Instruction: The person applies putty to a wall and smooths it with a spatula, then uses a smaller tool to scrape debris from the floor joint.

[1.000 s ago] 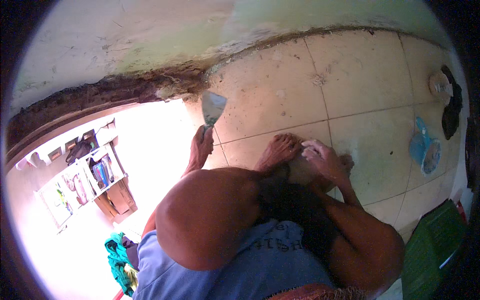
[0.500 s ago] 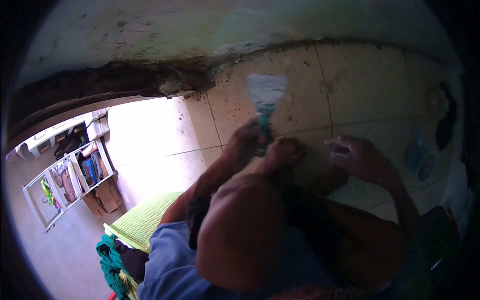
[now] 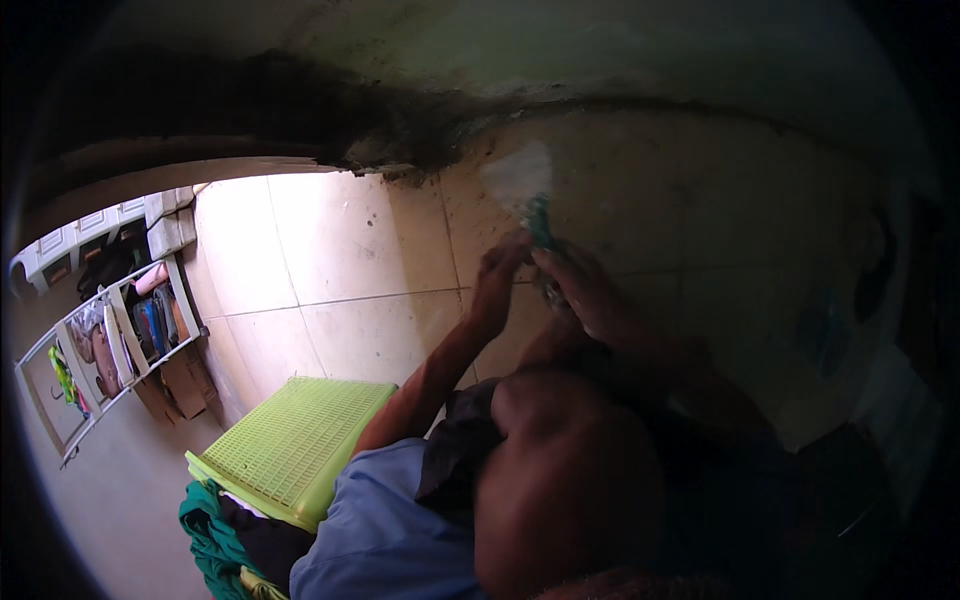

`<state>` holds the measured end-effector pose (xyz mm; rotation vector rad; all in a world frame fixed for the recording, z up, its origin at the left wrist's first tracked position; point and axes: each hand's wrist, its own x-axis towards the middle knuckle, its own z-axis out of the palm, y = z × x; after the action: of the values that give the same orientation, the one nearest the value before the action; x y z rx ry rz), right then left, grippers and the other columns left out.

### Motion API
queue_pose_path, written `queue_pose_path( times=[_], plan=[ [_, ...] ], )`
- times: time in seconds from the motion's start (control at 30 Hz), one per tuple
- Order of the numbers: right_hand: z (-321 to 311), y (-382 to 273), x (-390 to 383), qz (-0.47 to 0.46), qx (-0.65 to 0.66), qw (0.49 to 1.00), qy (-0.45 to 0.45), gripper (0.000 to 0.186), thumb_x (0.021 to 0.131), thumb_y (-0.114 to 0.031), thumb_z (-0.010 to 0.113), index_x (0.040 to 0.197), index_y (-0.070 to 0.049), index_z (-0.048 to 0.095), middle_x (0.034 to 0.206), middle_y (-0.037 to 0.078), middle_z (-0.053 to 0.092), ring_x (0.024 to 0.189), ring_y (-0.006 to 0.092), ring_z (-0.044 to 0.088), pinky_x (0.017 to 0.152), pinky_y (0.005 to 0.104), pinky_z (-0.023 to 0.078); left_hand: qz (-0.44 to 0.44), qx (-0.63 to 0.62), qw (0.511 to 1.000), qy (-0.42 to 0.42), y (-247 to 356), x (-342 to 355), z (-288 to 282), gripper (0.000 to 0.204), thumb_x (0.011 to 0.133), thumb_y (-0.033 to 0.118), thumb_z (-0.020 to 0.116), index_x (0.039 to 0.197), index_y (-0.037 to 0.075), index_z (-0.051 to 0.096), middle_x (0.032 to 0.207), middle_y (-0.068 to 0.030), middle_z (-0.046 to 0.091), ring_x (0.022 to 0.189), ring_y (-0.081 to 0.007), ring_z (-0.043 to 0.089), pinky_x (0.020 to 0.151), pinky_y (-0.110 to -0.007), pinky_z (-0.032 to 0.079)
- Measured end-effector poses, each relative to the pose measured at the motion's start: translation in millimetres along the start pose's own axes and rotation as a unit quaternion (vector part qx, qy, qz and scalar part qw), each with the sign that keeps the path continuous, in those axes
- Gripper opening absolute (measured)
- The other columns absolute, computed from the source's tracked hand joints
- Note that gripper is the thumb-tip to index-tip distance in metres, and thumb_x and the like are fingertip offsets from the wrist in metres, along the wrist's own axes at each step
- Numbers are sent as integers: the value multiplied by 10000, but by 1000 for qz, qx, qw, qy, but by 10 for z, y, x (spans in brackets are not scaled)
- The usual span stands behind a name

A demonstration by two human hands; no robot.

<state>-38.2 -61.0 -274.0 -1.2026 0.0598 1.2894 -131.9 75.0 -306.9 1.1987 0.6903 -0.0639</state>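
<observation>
- The flat scraper with a pale, flared metal blade and a green handle (image 3: 536,206) is held out in front of you, blade toward the wall; its outline is blurred, and you can't tell whether the blade touches the floor.
- Your left hand (image 3: 503,266) is curled, its fingers at the handle.
- Your right hand (image 3: 583,284) meets the handle from the other side; you can't tell in this dim light how tightly its fingers close, or which hand carries the weight.
- With both hands so near each other, the handle could twist or drop if one lets go before the other has a firm hold.
- A finger sliding up past the handle could catch the blade's edge.
- Your bare knee (image 3: 568,480) sits close behind your hands, so a dropped scraper could strike your leg.
- Beyond the blade, the dark, crumbling wall base (image 3: 395,150) runs under the pale green wall (image 3: 610,60); pressing hard there could snag a corner or break loose bits away.
- Cream square floor tiles (image 3: 345,335) lie below, bright to your left and deeply shaded around the scraper; that shade could cause you to misjudge the edge.
- Farther left stands a lime-green perforated plastic panel (image 3: 290,435).
</observation>
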Motion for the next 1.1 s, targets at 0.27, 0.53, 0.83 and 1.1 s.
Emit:
queue_pose_path(
  times=[0.27, 0.53, 0.83, 1.1],
  plan=[
    [524, 107, 971, -12, 173, 983, 65, 248, 944, -296, 537, 775, -114, 539, 600, -34, 457, 454, 52, 375, 395, 238, 270, -46, 40, 992, 108, -488, -160, -652, 389, 997, 361, 504, 1202, 46, 603, 1064, -61, 653, 999, -162, 606, 880, -329, 455],
    [758, 105, 1233, 22, 135, 978, 159, 283, 916, -322, 571, 724, -132, 487, 551, -36, 416, 415, 68, 350, 370, 248, 232, -64, 17, 993, 102, -691, -200, -640, 338, 999, 296, 517, 1165, 19, 618, 994, -58, 651, 924, -143, 605, 813, -297, 466],
    [570, 70, 821, 3, 123, 987, 102, 298, 923, -334, 559, 731, -116, 492, 563, -32, 411, 440, 68, 373, 375, 252, 237, -49, 32, 996, 72, -804, -174, -707, 291, 967, 277, 549, 1130, 40, 598, 1021, -44, 623, 940, -153, 592, 831, -306, 460],
    [651, 177, 1119, 39, 90, 981, 166, 293, 925, -332, 553, 752, -101, 503, 562, -27, 428, 434, 61, 361, 368, 260, 234, -57, 17, 995, 82, -579, -198, -609, 297, 974, 292, 553, 1119, 37, 596, 1012, -40, 630, 942, -138, 596, 850, -297, 450]
  ],
)
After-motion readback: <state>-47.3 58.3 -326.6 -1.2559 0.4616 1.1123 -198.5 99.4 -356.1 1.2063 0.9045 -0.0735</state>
